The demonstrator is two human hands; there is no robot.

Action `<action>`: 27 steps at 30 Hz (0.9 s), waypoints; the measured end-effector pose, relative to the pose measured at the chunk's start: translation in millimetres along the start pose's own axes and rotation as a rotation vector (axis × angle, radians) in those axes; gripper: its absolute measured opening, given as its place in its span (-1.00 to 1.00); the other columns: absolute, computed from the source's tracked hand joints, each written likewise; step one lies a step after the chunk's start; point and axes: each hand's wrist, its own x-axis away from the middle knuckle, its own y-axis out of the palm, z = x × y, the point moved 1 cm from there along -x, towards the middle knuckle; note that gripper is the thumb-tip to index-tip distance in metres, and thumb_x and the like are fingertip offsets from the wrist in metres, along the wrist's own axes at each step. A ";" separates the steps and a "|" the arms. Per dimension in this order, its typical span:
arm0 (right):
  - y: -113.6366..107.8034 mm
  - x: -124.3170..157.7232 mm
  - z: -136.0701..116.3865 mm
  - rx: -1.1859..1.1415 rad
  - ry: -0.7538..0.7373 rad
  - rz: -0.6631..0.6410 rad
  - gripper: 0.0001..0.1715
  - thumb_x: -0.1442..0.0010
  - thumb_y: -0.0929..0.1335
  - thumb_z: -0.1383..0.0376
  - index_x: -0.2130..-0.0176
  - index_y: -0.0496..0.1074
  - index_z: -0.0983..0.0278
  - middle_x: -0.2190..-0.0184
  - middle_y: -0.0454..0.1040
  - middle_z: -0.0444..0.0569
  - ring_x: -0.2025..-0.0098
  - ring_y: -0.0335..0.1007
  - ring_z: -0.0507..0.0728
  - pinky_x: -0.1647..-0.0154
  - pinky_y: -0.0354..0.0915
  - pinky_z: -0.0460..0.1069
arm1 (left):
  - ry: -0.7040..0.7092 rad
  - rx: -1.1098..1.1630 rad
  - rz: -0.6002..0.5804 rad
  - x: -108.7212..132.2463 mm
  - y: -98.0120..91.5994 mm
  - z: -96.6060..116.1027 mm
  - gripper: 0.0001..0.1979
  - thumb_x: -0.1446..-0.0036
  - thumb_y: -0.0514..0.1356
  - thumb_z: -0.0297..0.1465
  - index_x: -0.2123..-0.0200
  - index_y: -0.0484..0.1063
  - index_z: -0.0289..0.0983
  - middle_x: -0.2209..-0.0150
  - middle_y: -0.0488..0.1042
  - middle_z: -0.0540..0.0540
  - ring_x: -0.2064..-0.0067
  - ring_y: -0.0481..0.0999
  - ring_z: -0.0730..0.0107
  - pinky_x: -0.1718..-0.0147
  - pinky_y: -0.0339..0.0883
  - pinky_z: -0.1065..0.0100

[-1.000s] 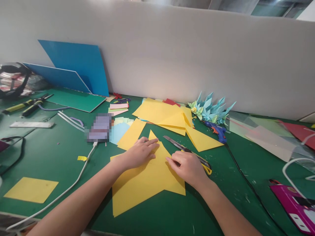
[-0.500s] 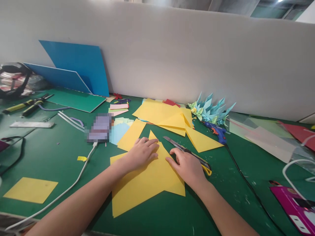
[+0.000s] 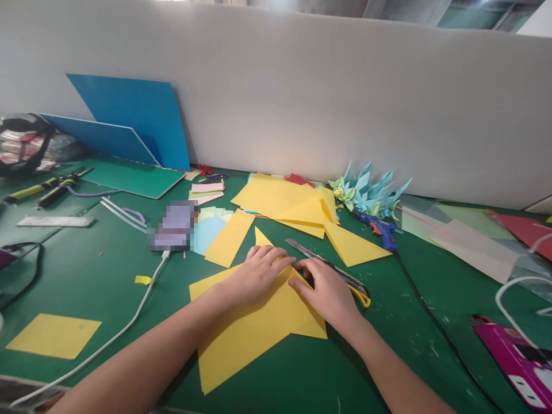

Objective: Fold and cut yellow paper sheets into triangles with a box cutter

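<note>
A folded sheet of yellow paper (image 3: 241, 345) lies in front of me, with a pointed tip rising beyond my fingers. My left hand (image 3: 264, 273) rests flat over its upper part, fingers stretched to the right and pressing on it. At the paper's right edge is my right hand (image 3: 325, 290), thumb on top and forefinger bent at the edge, gripping it; the other fingers are curled and partly hidden. A utility knife (image 3: 356, 286) with a yellow end and its blade out lies just beyond the right hand, on the green table (image 3: 345, 374).
Yellow sheets (image 3: 280, 198) are piled at the back. Light-blue folded paper leaves (image 3: 366, 190) stand beside a blue glue gun (image 3: 382, 230). On the left are a phone (image 3: 175, 224) on a white cable, blue boards (image 3: 142, 115) and a yellow rectangle (image 3: 54, 335). A magenta power strip (image 3: 509, 356) sits right.
My left hand has slid right, closer to the right hand. The yellow paper has turned slightly, its tip shifting left. My right hand has barely moved.
</note>
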 end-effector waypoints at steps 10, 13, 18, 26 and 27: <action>-1.3 3.5 -11.3 -0.261 -0.134 0.122 -0.75 -0.23 0.22 0.29 0.47 0.34 0.23 0.52 0.46 -0.07 0.43 0.38 0.11 0.42 0.22 -0.05 | -0.041 0.005 0.316 -1.5 -5.2 -8.5 -0.78 -0.29 0.03 -0.38 0.33 0.46 -0.22 0.31 0.53 -0.03 0.19 0.37 0.28 0.24 0.07 0.26; -5.0 3.0 -10.7 -0.307 -0.126 0.116 -0.74 -0.22 0.23 0.30 0.49 0.32 0.23 0.54 0.43 -0.09 0.45 0.36 0.09 0.43 0.21 -0.06 | -0.085 -0.025 0.351 0.9 -13.3 -14.5 -0.77 -0.27 0.04 -0.40 0.40 0.45 -0.23 0.35 0.55 -0.01 0.19 0.38 0.26 0.21 0.04 0.22; -11.8 -0.2 -4.8 -0.393 -0.049 0.083 -0.75 -0.17 0.26 0.25 0.52 0.32 0.23 0.57 0.42 -0.10 0.51 0.33 0.08 0.51 0.18 -0.07 | -0.202 -0.112 0.440 7.3 -23.7 -38.3 -0.79 -0.22 0.05 -0.43 0.42 0.44 -0.22 0.37 0.57 -0.03 0.20 0.40 0.22 0.15 0.03 0.16; -15.5 -2.0 7.7 -0.519 0.069 0.057 -0.71 -0.12 0.29 0.16 0.55 0.32 0.24 0.60 0.38 -0.11 0.51 0.30 0.08 0.50 0.18 -0.06 | -0.483 -0.231 0.604 20.1 -30.9 -76.6 -0.78 -0.18 0.04 -0.44 0.46 0.43 -0.22 0.36 0.57 -0.08 0.21 0.42 0.15 0.21 0.07 0.14; -15.9 -2.0 8.1 -0.530 0.078 0.057 -0.71 -0.11 0.29 0.16 0.55 0.32 0.24 0.60 0.38 -0.11 0.52 0.30 0.08 0.51 0.18 -0.06 | -0.504 -0.237 0.648 20.6 -32.2 -75.9 -0.78 -0.20 0.04 -0.44 0.44 0.44 -0.21 0.35 0.57 -0.09 0.21 0.42 0.15 0.22 0.07 0.15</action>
